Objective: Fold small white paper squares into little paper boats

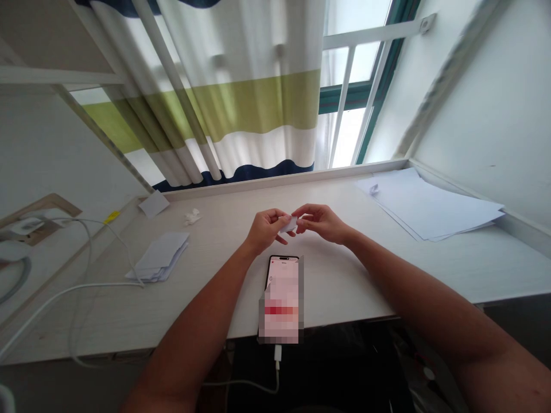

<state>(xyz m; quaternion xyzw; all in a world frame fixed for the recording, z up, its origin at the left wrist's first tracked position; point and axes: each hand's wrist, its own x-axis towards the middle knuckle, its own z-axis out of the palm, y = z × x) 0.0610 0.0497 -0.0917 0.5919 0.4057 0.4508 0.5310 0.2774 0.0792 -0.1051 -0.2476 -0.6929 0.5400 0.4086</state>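
Observation:
Between my hands, above the middle of the white desk, is a small folded piece of white paper [287, 226]. My left hand [267, 228] pinches its left side between thumb and fingers. The fingertips of my right hand [321, 222] close on its right end. Just below my hands lies a phone [284, 281] with its screen lit, partly blurred out, and a white charging plug [278, 353] in its lower end.
A stack of cut white paper [160, 257] lies at left, with a crumpled scrap [191, 216] and a paper square [154, 203] behind it. Large white sheets [434, 203] lie at right. White cables [88, 287] cross the desk's left side. A curtain [253, 97] hangs beyond.

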